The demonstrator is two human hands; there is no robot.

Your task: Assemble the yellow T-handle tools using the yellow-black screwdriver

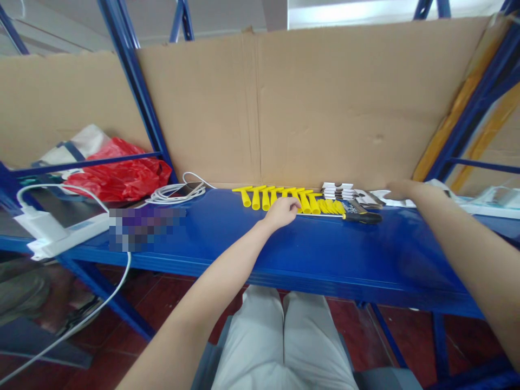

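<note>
A row of several yellow plastic handles (264, 196) lies along the back of the blue shelf (227, 238). My left hand (281, 212) rests on the shelf with curled fingers touching one of the yellow handles near the row's middle. My right hand (400, 188) reaches to the right, over white flat pieces (390, 199); its fingers are hidden from me. A stack of small white and dark parts (338, 190) and a black-handled tool (362, 216) lie between the hands.
A cardboard sheet (325, 97) backs the shelf. At the left lie a coiled white cable with a phone (179, 191), a red plastic bag (122, 173) and a white power strip (52, 230). Blue rack posts (138, 92) stand on both sides.
</note>
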